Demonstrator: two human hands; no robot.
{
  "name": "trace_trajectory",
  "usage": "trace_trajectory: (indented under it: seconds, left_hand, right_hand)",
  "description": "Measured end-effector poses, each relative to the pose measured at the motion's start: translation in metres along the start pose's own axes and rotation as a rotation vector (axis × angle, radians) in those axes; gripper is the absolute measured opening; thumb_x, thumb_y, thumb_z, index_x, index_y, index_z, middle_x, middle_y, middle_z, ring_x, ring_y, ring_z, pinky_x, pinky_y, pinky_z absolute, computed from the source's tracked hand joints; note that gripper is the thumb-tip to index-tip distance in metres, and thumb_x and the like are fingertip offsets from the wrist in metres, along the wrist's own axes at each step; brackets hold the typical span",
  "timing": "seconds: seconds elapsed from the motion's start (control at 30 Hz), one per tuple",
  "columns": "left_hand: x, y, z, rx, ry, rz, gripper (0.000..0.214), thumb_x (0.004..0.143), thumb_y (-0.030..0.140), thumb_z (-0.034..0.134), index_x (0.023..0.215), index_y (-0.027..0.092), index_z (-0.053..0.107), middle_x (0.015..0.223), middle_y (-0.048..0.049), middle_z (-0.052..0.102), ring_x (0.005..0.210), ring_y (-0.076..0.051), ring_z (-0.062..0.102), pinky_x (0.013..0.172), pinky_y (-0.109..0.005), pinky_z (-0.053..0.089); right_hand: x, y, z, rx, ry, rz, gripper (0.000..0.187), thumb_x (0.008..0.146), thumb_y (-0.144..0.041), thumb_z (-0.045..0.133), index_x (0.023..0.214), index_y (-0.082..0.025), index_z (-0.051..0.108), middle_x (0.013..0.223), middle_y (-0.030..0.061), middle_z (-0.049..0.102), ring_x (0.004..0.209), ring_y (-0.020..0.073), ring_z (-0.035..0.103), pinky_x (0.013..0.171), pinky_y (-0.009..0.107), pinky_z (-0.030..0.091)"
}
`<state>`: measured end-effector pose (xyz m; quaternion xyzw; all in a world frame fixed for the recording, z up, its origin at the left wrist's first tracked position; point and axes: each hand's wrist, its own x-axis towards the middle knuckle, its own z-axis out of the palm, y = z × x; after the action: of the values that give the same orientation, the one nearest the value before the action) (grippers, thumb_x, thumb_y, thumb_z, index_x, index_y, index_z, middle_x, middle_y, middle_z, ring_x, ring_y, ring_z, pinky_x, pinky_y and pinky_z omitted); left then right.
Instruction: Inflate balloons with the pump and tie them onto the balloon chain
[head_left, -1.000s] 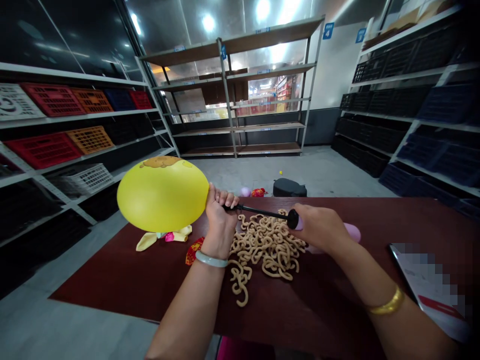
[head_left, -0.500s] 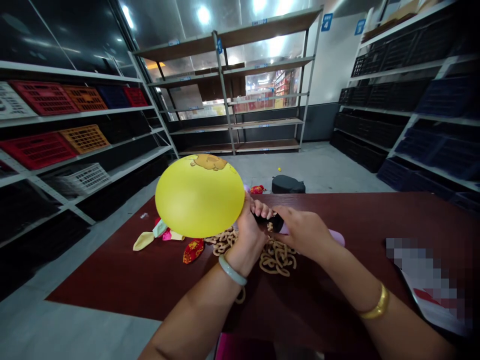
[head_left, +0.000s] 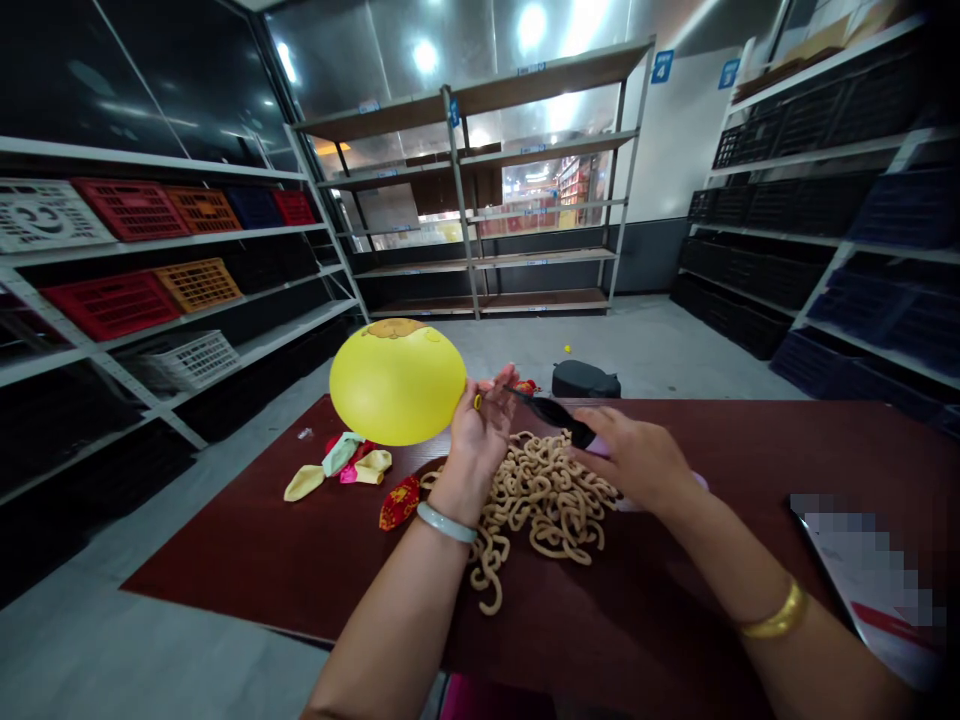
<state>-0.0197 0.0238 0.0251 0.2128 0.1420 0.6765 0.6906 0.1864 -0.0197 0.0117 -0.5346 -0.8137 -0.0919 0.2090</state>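
Note:
An inflated yellow balloon with a brown print on top floats above the dark red table. My left hand pinches its neck, other fingers partly spread. My right hand grips a hand pump with a black nozzle and pink body; the nozzle tip lies just right of the balloon's neck, apart from it. Under both hands lies a heap of tan S-shaped clips.
Several limp balloons and a red one lie on the table's left part. A blurred card lies at the right. A black bag sits on the floor beyond. Shelves with crates line both sides.
The pump rod was pushed in, then the nozzle came out of the balloon's neck. The balloon now looks smaller and my left hand pinches its neck instead of clasping the nozzle.

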Motion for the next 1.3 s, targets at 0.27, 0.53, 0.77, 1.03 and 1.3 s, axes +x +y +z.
trace_trajectory:
  seconds: [0.27, 0.53, 0.77, 1.03, 1.3]
  left_hand:
    - [0.002, 0.011, -0.003, 0.077, -0.135, -0.082, 0.033, 0.093, 0.037, 0.043, 0.109, 0.018, 0.064, 0.136, -0.0092, 0.052, 0.129, -0.023, 0.044, 0.102, -0.039, 0.041]
    - [-0.001, -0.017, -0.004, 0.197, -0.153, -0.165, 0.037, 0.092, 0.043, 0.044, 0.116, 0.025, 0.065, 0.139, -0.0032, 0.050, 0.137, -0.019, 0.033, 0.113, -0.036, 0.024]
    - [-0.029, -0.070, 0.000, 0.234, -0.190, -0.199, 0.043, 0.086, 0.041, 0.057, 0.127, 0.029, 0.058, 0.145, -0.0052, 0.042, 0.134, -0.023, 0.037, 0.111, -0.037, 0.027]
    - [-0.033, -0.075, 0.000, 0.204, -0.115, -0.276, 0.042, 0.080, 0.043, 0.064, 0.121, 0.031, 0.062, 0.131, -0.0065, 0.056, 0.118, -0.022, 0.053, 0.097, -0.032, 0.042]
    - [-0.026, -0.055, 0.009, 0.222, -0.054, -0.312, 0.021, 0.075, 0.031, 0.071, 0.090, 0.016, 0.071, 0.102, -0.0097, 0.069, 0.090, -0.020, 0.063, 0.080, -0.030, 0.047]
  right_hand:
    - [-0.004, 0.078, 0.020, -0.098, -0.263, 0.361, 0.055, 0.082, -0.058, 0.047, 0.127, -0.027, 0.052, 0.104, 0.0133, 0.067, 0.088, 0.0307, 0.064, 0.065, 0.037, 0.043]
    - [-0.003, 0.079, 0.029, -0.122, -0.212, 0.380, 0.043, 0.075, -0.054, 0.060, 0.101, -0.020, 0.065, 0.109, 0.0160, 0.063, 0.104, 0.0346, 0.056, 0.085, 0.048, 0.042]
    - [0.008, -0.018, 0.016, 0.744, 0.113, -0.003, 0.031, 0.083, -0.042, 0.057, 0.107, -0.021, 0.058, 0.103, 0.0072, 0.065, 0.089, 0.0197, 0.061, 0.075, 0.032, 0.049]
    - [0.009, -0.021, 0.030, 0.729, 0.101, 0.116, 0.008, 0.080, -0.025, 0.057, 0.085, -0.020, 0.061, 0.090, 0.0047, 0.066, 0.084, 0.0192, 0.059, 0.076, 0.034, 0.045]
    - [0.007, -0.022, 0.018, 0.915, 0.098, 0.279, 0.015, 0.082, -0.035, 0.053, 0.082, -0.021, 0.057, 0.082, 0.0033, 0.065, 0.068, 0.0170, 0.060, 0.060, 0.031, 0.048]
